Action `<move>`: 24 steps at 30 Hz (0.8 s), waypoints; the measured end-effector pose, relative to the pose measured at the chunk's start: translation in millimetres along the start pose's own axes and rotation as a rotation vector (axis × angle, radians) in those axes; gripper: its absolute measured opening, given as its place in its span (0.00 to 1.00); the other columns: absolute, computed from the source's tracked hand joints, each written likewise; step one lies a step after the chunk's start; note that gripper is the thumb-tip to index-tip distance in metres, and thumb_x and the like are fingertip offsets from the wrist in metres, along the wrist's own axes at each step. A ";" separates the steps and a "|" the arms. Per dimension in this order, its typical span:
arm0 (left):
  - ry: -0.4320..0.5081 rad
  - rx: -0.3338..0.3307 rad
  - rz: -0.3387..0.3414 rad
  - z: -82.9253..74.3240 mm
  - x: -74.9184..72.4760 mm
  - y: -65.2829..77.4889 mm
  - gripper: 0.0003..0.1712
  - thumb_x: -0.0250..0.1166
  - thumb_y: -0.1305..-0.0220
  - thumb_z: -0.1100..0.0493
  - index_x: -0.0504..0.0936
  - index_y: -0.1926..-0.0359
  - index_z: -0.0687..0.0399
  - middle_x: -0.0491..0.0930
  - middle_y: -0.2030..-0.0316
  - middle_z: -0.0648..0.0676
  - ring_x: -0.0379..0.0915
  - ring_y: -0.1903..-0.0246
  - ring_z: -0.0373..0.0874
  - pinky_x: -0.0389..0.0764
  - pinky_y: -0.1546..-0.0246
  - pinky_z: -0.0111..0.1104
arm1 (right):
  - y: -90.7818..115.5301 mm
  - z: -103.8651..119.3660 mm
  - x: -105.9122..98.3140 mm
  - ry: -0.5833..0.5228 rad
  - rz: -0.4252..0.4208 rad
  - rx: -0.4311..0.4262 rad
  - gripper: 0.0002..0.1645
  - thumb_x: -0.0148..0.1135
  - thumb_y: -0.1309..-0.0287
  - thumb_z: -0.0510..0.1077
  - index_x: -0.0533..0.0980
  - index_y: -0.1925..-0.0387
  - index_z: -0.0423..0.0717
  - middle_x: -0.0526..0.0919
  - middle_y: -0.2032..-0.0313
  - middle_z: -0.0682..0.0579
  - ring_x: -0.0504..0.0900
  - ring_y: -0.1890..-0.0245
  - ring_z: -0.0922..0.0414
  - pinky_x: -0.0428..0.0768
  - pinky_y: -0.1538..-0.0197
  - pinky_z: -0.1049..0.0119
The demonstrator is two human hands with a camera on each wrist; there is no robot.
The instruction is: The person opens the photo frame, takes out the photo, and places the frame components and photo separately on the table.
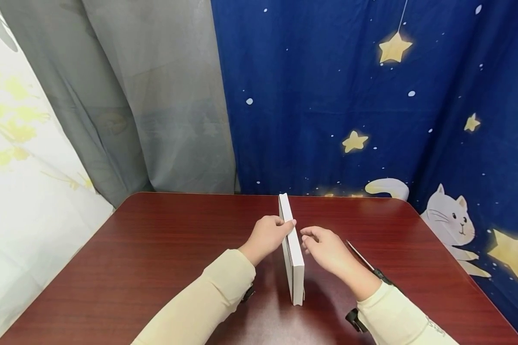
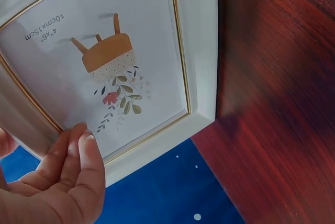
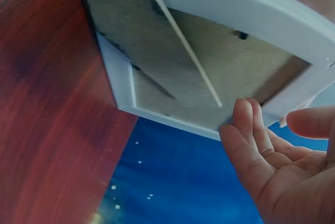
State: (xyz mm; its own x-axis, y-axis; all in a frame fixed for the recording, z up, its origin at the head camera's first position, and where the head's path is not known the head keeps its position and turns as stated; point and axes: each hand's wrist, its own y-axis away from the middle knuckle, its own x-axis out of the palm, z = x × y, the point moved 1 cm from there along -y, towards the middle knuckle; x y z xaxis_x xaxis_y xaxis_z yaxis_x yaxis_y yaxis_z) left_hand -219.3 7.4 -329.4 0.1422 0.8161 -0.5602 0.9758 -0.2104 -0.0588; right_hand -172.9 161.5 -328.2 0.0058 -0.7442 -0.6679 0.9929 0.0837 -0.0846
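Observation:
A white picture frame stands upright on the table, seen edge-on from the head. Its front, in the left wrist view, has a gold inner line and a print of a plant in an orange pot. My left hand grips the top edge, thumb over it and fingers against the front. On the back, the right wrist view shows a grey-brown backing board and a stand leg tilted out from it. My right hand is beside the back, fingers loosely bent, fingertips right at the frame's border, gripping nothing.
The reddish-brown wooden table extends to both sides of the frame. A thin rod with a dark end shows beside my right forearm. Behind the table hang a grey curtain and a blue star-patterned curtain.

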 end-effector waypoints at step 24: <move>0.095 -0.054 -0.036 19.5 -12.2 1.8 0.19 0.62 0.37 0.50 0.81 0.75 0.60 0.72 0.81 0.50 0.66 0.77 0.41 0.67 0.76 0.30 | -17.2 -38.2 18.4 0.078 0.051 0.017 0.17 0.58 0.41 0.39 0.77 0.53 0.31 0.85 0.65 0.46 0.83 0.63 0.53 0.79 0.58 0.56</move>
State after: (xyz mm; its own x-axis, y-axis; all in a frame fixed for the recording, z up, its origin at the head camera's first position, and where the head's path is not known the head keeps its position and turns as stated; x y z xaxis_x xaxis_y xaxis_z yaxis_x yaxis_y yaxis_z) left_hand -222.5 -13.5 -338.9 0.1191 0.8706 -0.4773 0.9878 -0.1527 -0.0319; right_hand -194.4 171.7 -367.3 0.0473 -0.6857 -0.7264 0.9935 0.1078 -0.0370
